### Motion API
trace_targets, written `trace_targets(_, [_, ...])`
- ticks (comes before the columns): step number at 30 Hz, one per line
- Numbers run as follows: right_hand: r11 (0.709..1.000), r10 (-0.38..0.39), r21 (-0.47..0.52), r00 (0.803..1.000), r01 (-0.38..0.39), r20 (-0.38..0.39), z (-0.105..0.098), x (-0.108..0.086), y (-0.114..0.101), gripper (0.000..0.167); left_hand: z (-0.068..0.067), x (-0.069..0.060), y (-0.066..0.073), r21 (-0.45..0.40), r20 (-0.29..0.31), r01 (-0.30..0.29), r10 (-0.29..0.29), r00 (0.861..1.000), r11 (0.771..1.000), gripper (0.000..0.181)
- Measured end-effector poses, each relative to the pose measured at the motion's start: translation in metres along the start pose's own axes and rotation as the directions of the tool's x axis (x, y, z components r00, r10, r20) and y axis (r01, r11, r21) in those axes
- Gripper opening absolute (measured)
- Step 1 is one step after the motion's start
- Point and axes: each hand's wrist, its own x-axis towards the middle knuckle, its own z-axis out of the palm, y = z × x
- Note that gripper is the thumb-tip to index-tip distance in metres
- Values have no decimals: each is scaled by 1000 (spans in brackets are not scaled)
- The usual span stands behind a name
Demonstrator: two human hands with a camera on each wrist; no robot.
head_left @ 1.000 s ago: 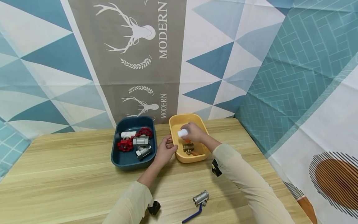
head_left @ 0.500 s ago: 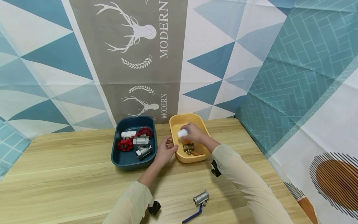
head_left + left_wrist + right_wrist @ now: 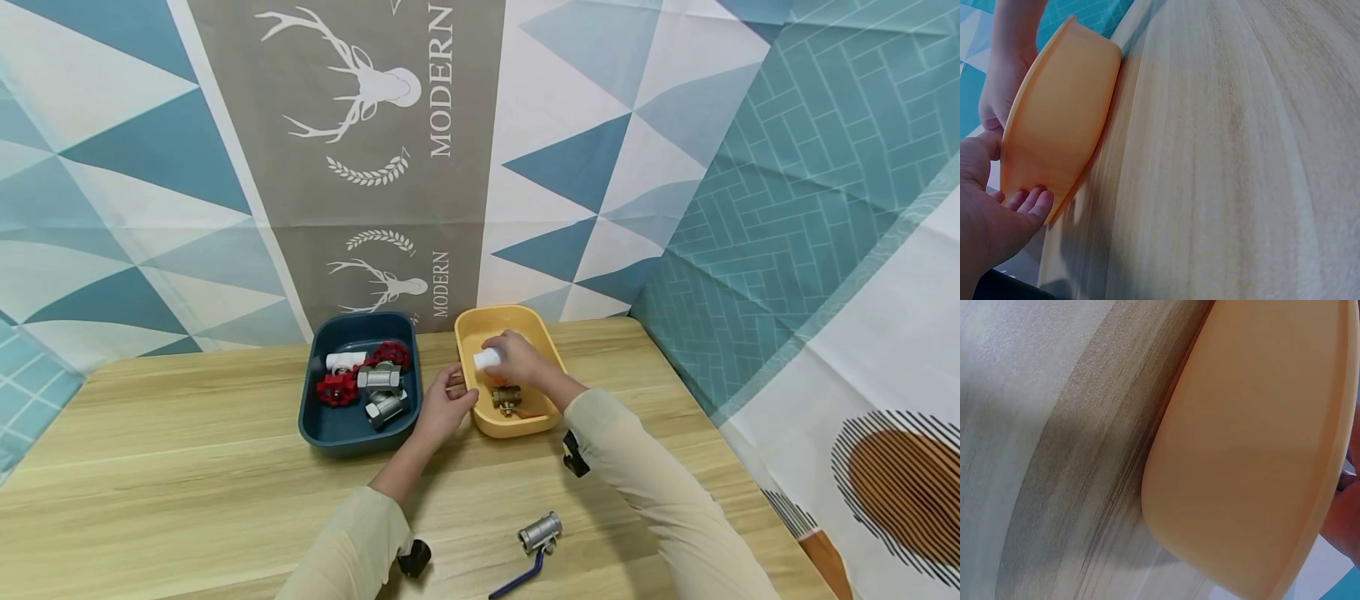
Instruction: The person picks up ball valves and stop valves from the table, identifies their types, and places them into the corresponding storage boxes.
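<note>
Inside the yellow bin (image 3: pixel 510 428), my right hand (image 3: pixel 516 358) pinches a white plastic pipe fitting (image 3: pixel 487 358). Just below it in the bin lies a brass ball valve (image 3: pixel 506 396) with an orange-red handle. My left hand (image 3: pixel 447 402) grips the bin's left wall, thumb at the rim and fingers against the outside. The left wrist view shows that hand (image 3: pixel 997 212) at the bin's outer wall (image 3: pixel 1063 106). In the right wrist view the bin wall (image 3: pixel 1241 437) hides most of the right hand and the fitting.
Left of the yellow bin stands a dark blue bin (image 3: pixel 330 429), holding red-wheeled valves (image 3: pixel 337 388), metal fittings (image 3: pixel 379 378) and a white fitting (image 3: pixel 345 361). A steel ball valve (image 3: pixel 540 532) with a blue lever lies on the wooden table (image 3: pixel 187 483) near the front.
My right hand, with the white fitting, has shifted very slightly left within the yellow bin. The left hand stays at the bin's wall.
</note>
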Motion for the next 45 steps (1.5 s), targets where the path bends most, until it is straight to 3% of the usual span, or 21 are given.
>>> trace_targets(18, [998, 61, 7, 998, -60, -12, 6, 2, 1, 44, 0, 0, 1, 3, 1, 2, -2, 1000, 1000, 57])
trace_targets(45, [999, 39, -13, 999, -40, -20, 15, 7, 4, 42, -1, 1, -2, 1, 0, 16, -16, 1000, 1000, 56])
